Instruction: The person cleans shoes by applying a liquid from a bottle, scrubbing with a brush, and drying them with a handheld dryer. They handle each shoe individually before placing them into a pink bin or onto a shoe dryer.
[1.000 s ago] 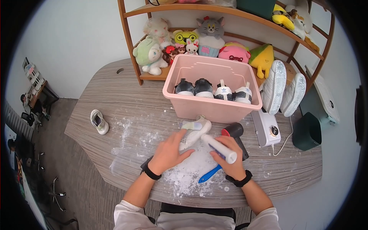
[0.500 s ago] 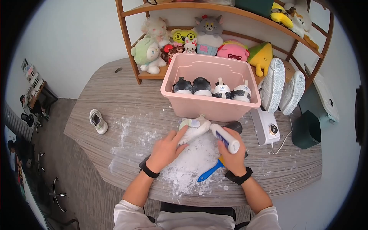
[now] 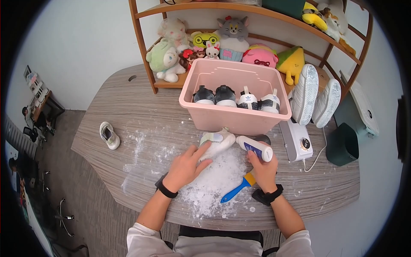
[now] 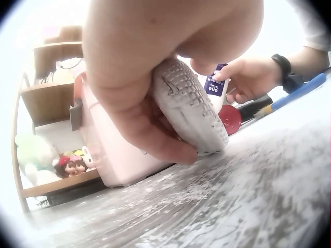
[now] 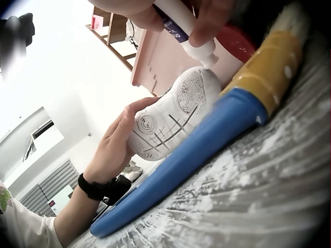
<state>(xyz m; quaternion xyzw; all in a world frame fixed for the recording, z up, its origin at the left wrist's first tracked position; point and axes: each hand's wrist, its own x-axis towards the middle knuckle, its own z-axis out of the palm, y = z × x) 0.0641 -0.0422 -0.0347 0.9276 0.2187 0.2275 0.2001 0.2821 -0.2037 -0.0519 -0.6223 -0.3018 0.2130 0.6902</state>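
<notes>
My left hand (image 3: 184, 171) grips a small white shoe (image 3: 220, 147), fingers curled round its upper. In the right wrist view the shoe (image 5: 178, 116) is tipped up, patterned sole turned towards the right hand. Its textured side (image 4: 189, 106) shows close to the table in the left wrist view. My right hand (image 3: 266, 173) holds a white squeeze bottle (image 3: 257, 150) with a purple label, nozzle tilted down by the shoe's toe. Below that hand lies a blue-handled brush (image 3: 234, 191) with a yellow ferrule.
White residue (image 3: 209, 201) covers the table around the work. Behind stands a pink bin (image 3: 235, 120) with several shoes. A black, red-ended tool (image 4: 231, 120) lies partly behind the right hand. A white device (image 3: 295, 143) is right; another small shoe (image 3: 110, 136) sits left.
The bottle has shifted right and turned, showing more of its label. My right hand has moved right, uncovering the brush's yellow ferrule. The left hand still holds the shoe.
</notes>
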